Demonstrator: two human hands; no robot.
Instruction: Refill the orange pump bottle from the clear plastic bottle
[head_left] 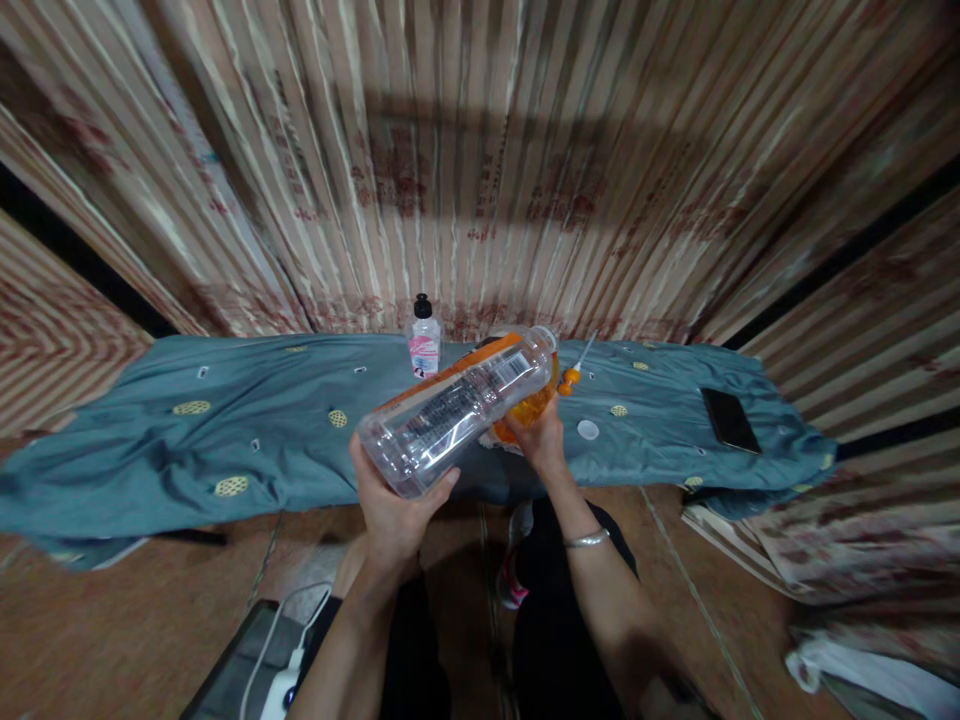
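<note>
My left hand [397,510] grips the base of a large clear plastic bottle [450,412] with an orange label. The bottle is tilted, its uncapped mouth raised toward the upper right. Behind its neck, my right hand [541,436] is closed around an amber-orange translucent container [531,408], partly hidden by the clear bottle. Whether liquid passes between the two I cannot tell. Just right of the container lies an orange pump head [570,381] with a thin pale tube. A round whitish disc [587,429], perhaps a cap, rests on the cloth nearby.
A teal cloth [285,450] with pineapple prints covers the long narrow table. A small bottle with a black cap [424,340] stands at the back. A dark phone [730,420] lies at the right. Striped curtains [480,200] hang close behind. A white device with a cable [283,690] is at lower left.
</note>
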